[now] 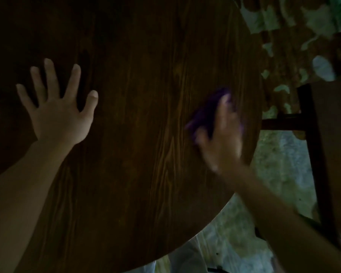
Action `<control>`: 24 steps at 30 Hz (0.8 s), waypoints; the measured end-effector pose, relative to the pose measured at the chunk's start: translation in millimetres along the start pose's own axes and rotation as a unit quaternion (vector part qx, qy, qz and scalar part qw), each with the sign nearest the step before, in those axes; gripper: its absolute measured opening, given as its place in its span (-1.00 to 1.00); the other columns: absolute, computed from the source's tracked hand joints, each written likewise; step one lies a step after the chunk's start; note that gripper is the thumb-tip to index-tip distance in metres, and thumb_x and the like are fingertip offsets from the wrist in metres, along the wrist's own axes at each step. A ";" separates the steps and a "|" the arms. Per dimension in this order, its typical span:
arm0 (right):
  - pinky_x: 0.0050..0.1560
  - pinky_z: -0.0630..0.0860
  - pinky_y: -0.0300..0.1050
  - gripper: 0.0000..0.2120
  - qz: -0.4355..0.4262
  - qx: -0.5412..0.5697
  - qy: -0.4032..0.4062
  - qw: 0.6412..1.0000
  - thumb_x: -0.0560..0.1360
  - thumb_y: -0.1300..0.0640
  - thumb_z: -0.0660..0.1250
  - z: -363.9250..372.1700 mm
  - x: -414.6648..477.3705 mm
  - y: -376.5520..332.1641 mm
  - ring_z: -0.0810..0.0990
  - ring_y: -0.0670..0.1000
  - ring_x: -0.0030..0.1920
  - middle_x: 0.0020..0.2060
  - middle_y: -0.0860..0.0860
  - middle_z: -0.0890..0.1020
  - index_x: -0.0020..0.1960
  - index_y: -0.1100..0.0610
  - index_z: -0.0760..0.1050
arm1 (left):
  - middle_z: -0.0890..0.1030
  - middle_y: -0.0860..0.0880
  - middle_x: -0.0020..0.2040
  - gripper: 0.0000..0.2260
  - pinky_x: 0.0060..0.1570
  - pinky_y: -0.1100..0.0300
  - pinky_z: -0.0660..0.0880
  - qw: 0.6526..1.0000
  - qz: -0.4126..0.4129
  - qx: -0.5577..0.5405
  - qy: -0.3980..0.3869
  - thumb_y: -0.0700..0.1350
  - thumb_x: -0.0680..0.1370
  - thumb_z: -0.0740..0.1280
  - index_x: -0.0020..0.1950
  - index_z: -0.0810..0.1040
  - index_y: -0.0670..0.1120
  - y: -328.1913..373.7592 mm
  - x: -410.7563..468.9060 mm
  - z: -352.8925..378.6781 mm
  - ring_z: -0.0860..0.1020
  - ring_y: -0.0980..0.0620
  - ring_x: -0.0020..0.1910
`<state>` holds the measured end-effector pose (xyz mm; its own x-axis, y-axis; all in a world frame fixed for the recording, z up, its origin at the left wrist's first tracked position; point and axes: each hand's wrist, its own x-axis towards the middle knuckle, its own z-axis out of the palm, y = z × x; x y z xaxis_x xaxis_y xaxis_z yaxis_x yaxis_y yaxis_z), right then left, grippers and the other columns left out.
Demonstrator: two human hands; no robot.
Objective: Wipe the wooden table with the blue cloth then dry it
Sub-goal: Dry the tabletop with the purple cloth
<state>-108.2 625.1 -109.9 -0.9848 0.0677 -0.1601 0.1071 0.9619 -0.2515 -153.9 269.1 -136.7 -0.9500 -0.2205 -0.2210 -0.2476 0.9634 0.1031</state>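
Note:
A round, dark wooden table [138, 119] with clear grain fills most of the view. My left hand [57, 107] lies flat on it at the left, fingers spread, holding nothing. My right hand [220, 138] presses flat on the blue cloth [205, 113] near the table's right edge. That hand is blurred by motion. The cloth looks blue-violet in the dim light and shows past my fingertips and thumb; the rest of it is hidden under my palm.
A dark wooden chair [327, 146] stands close to the table's right edge, one rail reaching toward the table. Below and to the right lies a mottled pale floor [280, 170]. The scene is very dim.

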 end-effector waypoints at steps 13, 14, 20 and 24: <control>0.51 0.32 0.28 -0.20 -0.236 -0.084 -0.019 0.968 0.53 -0.47 -0.14 8.5 217.4 -0.7 0.27 0.12 0.59 0.62 0.04 0.27 0.62 -0.10 0.25 | -0.23 -0.03 0.72 -0.33 0.54 -0.43 -0.24 0.999 -0.028 0.001 -0.029 0.47 0.58 -0.25 0.67 -0.21 0.30 2.2 2.6 -7.1 -0.25 -0.13 0.68; 0.55 0.25 0.32 -0.21 -0.133 -0.048 0.005 0.990 0.52 -0.52 -0.16 15.7 238.1 -5.2 0.16 0.07 0.64 0.66 -0.04 0.15 0.65 -0.19 0.13 | -0.22 -0.04 0.72 -0.33 0.54 -0.44 -0.23 0.999 -0.031 0.001 -0.025 0.46 0.58 -0.25 0.67 -0.22 0.30 0.9 1.3 -4.3 -0.24 -0.13 0.68; 0.64 -0.02 0.28 -0.35 -0.584 -0.058 -0.104 0.803 0.61 -0.20 0.25 31.7 52.3 -96.6 0.09 0.16 0.66 0.64 0.07 0.22 0.64 -0.07 0.20 | -0.12 -0.05 0.72 -0.40 0.54 -0.44 -0.21 0.999 -0.044 -0.016 -0.005 0.32 0.67 -0.21 0.70 -0.10 0.21 -0.9 -1.8 0.4 -0.15 -0.13 0.69; 0.66 -0.08 0.13 -0.22 -0.827 -0.166 -0.212 0.494 0.54 -0.27 0.37 26.0 71.6 -65.6 0.02 0.12 0.67 0.67 0.06 0.13 0.65 -0.06 0.20 | -0.12 -0.13 0.72 -0.40 0.57 -0.39 -0.13 0.997 -0.066 -0.026 -0.008 0.28 0.67 -0.15 0.70 -0.11 0.15 -1.3 -1.4 0.2 -0.14 -0.19 0.69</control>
<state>-182.2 560.0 -129.6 0.4367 -0.8767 -0.2016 -0.8931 -0.3956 -0.2143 -152.3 268.2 -136.7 -0.9056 -0.3418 -0.2510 -0.3799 0.9169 0.1224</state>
